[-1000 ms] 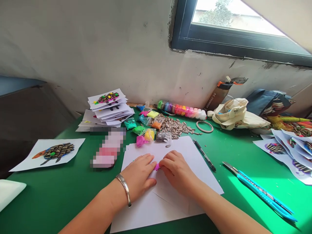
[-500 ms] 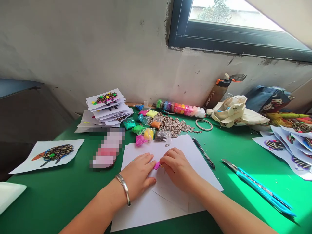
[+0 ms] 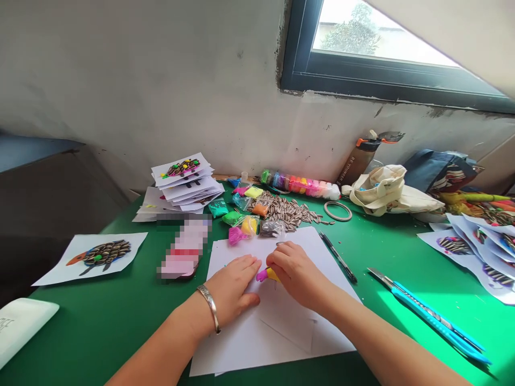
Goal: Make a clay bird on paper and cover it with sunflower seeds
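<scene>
White paper sheets (image 3: pixel 237 348) lie on the green table, with a smaller piece on top. My left hand (image 3: pixel 235 284), with a silver bracelet on its wrist, rests flat on the paper, fingers spread. My right hand (image 3: pixel 292 271) is closed over a yellow and pink piece of clay (image 3: pixel 262 274), whose pink end pokes out toward my left thumb and forefinger. The right fingertips are partly hidden behind the hand. Small bags of coloured clay, among them a pink one (image 3: pixel 237 236), sit at the paper's far edge.
Sunflower seeds (image 3: pixel 292 212) are piled behind the paper. A pen (image 3: pixel 338 257) and blue cutter (image 3: pixel 430 313) lie at right. Picture cards (image 3: pixel 183 187) are stacked back left; a seed-bird card (image 3: pixel 92 257) and pixelated object (image 3: pixel 185 249) lie left. A bottle (image 3: pixel 358 158) leans on the wall.
My right hand has lifted slightly off my left fingers, and more of the yellow part shows beside the pink end. The whole view has shifted a little.
</scene>
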The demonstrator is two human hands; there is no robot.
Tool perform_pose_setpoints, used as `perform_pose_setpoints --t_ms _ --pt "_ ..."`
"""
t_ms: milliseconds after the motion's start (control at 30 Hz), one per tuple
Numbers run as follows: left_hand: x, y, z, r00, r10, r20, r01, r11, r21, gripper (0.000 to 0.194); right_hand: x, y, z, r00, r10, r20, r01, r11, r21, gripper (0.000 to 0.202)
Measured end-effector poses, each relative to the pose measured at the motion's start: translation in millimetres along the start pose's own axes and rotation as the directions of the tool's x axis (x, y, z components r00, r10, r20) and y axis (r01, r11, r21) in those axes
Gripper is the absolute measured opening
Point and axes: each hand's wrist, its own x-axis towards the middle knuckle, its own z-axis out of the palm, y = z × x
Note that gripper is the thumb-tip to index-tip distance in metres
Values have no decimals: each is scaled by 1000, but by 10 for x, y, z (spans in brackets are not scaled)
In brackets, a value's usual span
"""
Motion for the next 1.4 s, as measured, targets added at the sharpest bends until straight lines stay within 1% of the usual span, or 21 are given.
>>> perform_pose_setpoints --t_ms 100,200,300,400,467,567,700,833,967,1100,1200,1300,1400 --pt "-3 -50 24 1000 5 -25 -6 1000 -26 67 55 43 -25 999 -41 7 41 999 4 24" --pt "5 -77 9 999 -16 -41 15 999 -32 68 118 53 4 998 -55 -3 55 996 67 24" --pt "22 -77 -25 999 8 -36 -8 1000 -8 59 180 35 71 997 -75 -18 76 989 124 24" --pt "37 -71 -49 998 41 -51 -39 998 40 51 223 28 125 990 -142 -9 142 984 109 22" --pt "40 -79 -49 997 34 -62 -30 998 56 54 232 41 139 987 -160 -15 161 983 92 21" --pt "35 -106 -30 998 8 -55 -6 999 43 63 217 75 135 989 -136 -50 140 985 100 21" --pt "31 -134 -7 998 -7 -69 8 1000 5 69 179 116 125 988 -129 -81 138 985 105 22" --pt "35 -148 -8 998 -13 -64 11 1000 -25 74 169 116 147 991 -126 -42 130 986 104 19" --pt "36 -159 -20 999 -40 0 40 999 -23 68 214 86 202 987 -162 -23 163 978 131 22" --pt "35 -162 -22 999 -40 -8 40 999 -24 66 250 73 233 988 -156 -10 156 978 136 20" --pt "39 -171 -11 998 -56 -20 56 998 -7 69 249 68 223 989 -145 11 143 984 110 19" --pt "46 -181 -1 998 -66 -19 66 998 15 68 242 58 189 988 -151 26 148 985 83 17" --pt "52 -182 -3 998 -67 -4 67 997 29 68 238 50 144 985 -163 52 158 983 96 16"
